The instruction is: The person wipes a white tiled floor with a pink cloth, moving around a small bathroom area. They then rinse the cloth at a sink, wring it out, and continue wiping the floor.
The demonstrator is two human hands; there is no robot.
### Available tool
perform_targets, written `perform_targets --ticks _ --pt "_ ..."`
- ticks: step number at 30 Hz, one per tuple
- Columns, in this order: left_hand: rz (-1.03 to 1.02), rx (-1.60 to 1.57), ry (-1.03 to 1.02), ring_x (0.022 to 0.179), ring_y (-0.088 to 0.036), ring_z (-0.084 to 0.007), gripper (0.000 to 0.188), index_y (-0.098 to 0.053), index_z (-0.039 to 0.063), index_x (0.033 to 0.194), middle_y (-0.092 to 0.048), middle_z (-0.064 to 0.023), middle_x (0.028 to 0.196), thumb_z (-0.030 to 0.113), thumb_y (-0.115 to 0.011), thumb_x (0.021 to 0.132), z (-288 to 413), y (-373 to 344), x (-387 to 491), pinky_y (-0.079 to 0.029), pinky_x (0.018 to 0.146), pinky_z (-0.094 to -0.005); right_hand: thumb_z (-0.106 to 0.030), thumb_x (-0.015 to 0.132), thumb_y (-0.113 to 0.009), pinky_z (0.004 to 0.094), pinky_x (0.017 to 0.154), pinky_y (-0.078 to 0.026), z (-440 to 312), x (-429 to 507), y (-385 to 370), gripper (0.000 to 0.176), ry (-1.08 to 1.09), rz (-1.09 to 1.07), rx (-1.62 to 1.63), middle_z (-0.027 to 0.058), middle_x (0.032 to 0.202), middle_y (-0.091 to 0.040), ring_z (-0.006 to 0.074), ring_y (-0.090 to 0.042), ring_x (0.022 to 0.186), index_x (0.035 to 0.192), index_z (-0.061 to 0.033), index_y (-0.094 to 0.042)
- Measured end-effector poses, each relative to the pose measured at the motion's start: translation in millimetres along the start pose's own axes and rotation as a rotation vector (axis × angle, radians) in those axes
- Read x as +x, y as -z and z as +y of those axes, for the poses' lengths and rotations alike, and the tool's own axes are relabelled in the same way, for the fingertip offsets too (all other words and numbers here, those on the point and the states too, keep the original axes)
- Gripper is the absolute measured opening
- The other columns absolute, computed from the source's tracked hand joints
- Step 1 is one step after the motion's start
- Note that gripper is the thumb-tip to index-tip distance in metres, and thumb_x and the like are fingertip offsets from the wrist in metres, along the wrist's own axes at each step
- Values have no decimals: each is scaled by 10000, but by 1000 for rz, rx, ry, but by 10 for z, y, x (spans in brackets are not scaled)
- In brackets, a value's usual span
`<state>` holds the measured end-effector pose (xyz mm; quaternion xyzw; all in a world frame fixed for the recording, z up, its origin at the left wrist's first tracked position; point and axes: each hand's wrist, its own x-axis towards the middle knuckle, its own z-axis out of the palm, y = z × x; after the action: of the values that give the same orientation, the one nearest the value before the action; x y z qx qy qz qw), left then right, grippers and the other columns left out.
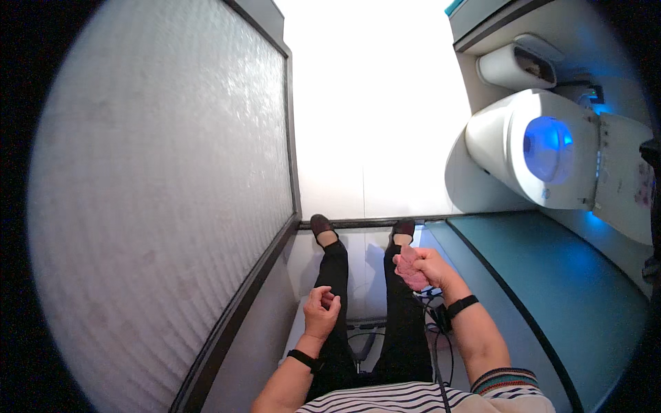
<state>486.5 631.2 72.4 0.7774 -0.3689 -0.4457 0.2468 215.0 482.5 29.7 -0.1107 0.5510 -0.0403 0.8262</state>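
A crumpled pink cloth (411, 269) is gripped in my right hand (434, 267), over my right knee and shin. Part of the cloth sticks out on the left side of the fingers. My left hand (321, 312) hangs over my left leg with its fingers loosely curled and a small gap between thumb and fingers; nothing shows in it. Each wrist wears a black band. Both hands are well apart from each other. Up and to the right stands a white toilet (508, 139), its lid raised and blue light in the bowl.
A ribbed glass panel (170, 155) in a dark frame fills the left. On the right is a bluish glass panel (557, 268). A dark door sill (361, 223) runs under my shoes. A white bin (508, 67) stands beyond the toilet. Black cables (436, 330) hang beside my right leg.
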Motion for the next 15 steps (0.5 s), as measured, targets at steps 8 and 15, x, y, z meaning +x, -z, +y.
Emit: perform_targets --ticks 8,15 --pt "23 2 -209 612 -603 -190 276 -583 51 1017 -610 -69 758 82 -717 777 593 414 274 -502 582 -317 72 788 -486 322 674 -546 -327 -1220 -379 295 238 18 196 121 933 -671 201 -671 804 1036 35 -641" --pt "114 23 -198 590 -581 -171 243 -595 32 976 -588 -67 718 84 -713 771 951 615 506 -499 585 -302 72 765 -500 359 625 -560 -420 -1738 -414 296 334 134 209 181 1057 -650 228 -659 778 1038 62 -616"
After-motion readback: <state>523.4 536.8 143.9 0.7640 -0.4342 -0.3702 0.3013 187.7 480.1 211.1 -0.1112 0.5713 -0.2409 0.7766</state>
